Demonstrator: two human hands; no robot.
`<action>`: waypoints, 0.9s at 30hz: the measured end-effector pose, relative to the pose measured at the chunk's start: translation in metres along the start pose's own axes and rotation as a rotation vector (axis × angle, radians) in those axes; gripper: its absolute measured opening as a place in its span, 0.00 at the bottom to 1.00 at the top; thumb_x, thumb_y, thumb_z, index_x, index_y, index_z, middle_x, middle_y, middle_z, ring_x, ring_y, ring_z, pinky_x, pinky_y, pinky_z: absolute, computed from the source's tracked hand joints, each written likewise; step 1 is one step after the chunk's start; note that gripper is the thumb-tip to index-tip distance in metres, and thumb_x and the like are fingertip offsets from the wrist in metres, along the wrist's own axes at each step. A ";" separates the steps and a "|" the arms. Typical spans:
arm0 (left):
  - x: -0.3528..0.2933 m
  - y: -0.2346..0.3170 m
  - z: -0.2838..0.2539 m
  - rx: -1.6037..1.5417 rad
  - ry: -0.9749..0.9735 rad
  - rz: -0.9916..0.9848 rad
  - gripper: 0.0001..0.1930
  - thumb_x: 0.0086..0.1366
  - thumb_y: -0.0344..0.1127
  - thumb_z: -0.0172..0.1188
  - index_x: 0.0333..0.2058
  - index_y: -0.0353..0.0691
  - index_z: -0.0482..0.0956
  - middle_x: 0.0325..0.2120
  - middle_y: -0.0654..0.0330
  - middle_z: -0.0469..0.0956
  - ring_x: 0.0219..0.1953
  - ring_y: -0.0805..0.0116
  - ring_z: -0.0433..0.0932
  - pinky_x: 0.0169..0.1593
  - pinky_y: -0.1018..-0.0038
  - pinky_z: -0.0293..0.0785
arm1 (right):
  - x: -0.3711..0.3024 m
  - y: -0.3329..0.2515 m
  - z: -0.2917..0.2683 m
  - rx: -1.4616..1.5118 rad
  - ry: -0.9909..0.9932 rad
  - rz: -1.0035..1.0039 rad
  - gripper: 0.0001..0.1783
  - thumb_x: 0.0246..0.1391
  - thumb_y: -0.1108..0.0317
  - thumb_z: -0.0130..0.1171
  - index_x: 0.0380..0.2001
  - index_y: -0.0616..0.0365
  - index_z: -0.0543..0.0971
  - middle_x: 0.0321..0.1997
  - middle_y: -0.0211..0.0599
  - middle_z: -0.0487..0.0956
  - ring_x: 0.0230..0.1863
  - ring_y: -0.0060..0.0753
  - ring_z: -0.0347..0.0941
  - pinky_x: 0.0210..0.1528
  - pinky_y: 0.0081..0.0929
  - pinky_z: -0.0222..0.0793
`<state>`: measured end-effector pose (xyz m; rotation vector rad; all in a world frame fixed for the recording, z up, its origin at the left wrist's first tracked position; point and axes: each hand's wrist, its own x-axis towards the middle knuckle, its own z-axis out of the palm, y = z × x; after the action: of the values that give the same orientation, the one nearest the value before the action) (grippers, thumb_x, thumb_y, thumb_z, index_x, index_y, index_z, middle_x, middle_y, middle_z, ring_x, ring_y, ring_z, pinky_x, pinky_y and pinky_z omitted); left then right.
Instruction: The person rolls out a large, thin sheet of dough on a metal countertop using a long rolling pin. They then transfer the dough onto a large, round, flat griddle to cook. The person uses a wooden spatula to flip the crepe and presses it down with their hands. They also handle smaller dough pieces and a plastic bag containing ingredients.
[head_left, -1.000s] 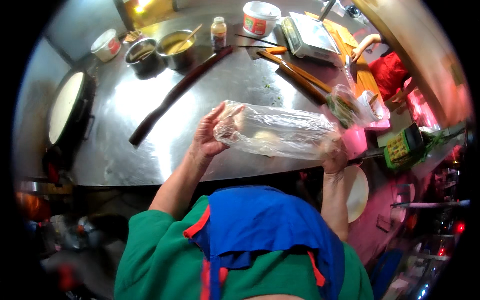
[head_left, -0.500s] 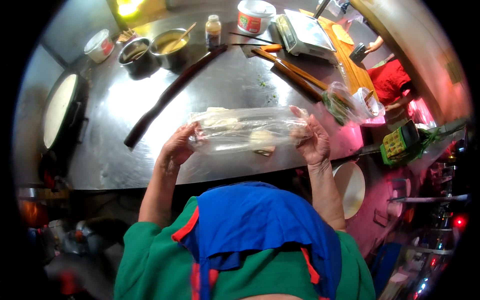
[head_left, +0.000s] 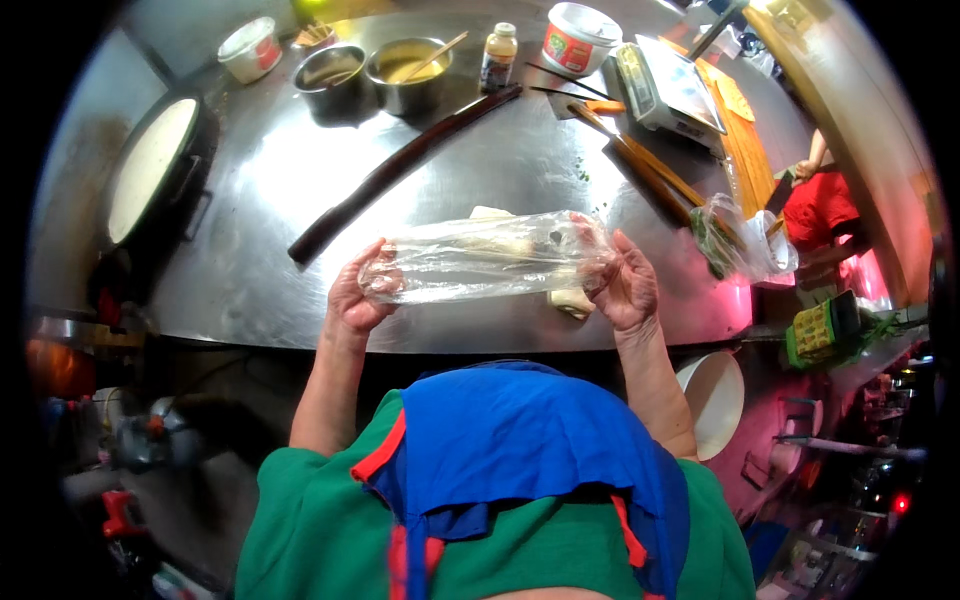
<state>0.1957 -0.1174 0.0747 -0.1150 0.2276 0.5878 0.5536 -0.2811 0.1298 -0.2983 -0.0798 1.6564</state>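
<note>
A clear plastic bag [head_left: 470, 262] is stretched sideways between my two hands, above the near part of the metal table. My left hand [head_left: 360, 290] is closed on its left end, with the thumb uppermost. At the other end my right hand [head_left: 625, 280] grips the bag, some fingers showing through the film. Beneath the plastic lie pale pieces that look like dough; one pale piece [head_left: 570, 303] shows below the bag's lower edge near my right hand. Another pale piece [head_left: 490, 213] peeks out above the bag; the film blurs the rest.
A long dark wooden stick [head_left: 400, 175] lies slantwise on the metal table [head_left: 240, 290]. Behind stand two metal pots [head_left: 410, 95], a bottle [head_left: 498, 58], a white tub [head_left: 580, 42] and a scale [head_left: 670, 95]. A round griddle [head_left: 155, 170] is at left. Someone in red [head_left: 820, 210] works at right.
My view has shifted, so the table things sit further right in the picture. The bag stays stretched between my hands, its left end now a little lower and rounder.
</note>
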 end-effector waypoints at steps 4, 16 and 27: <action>-0.017 0.009 -0.005 0.014 0.139 0.055 0.10 0.75 0.36 0.55 0.39 0.35 0.79 0.28 0.60 0.81 0.17 0.77 0.72 0.17 0.81 0.65 | 0.015 0.019 0.006 -0.010 0.015 0.014 0.36 0.72 0.58 0.50 0.73 0.68 0.53 0.66 0.59 0.73 0.39 0.27 0.77 0.47 0.31 0.80; -0.042 0.008 -0.021 0.254 0.033 0.104 0.14 0.70 0.30 0.63 0.52 0.33 0.77 0.29 0.63 0.78 0.27 0.79 0.76 0.25 0.82 0.74 | 0.034 0.042 0.043 0.068 -0.073 0.165 0.38 0.68 0.60 0.56 0.75 0.57 0.56 0.69 0.71 0.63 0.42 0.35 0.77 0.44 0.29 0.81; -0.023 0.000 -0.038 0.641 0.370 0.306 0.12 0.69 0.32 0.65 0.49 0.39 0.79 0.32 0.67 0.77 0.27 0.79 0.75 0.25 0.82 0.71 | 0.035 0.021 -0.004 -0.879 0.342 -0.004 0.28 0.66 0.60 0.62 0.65 0.60 0.72 0.52 0.48 0.82 0.48 0.34 0.80 0.50 0.27 0.77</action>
<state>0.1708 -0.1363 0.0436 0.4435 0.7907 0.7694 0.5318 -0.2489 0.1161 -1.2344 -0.5525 1.4602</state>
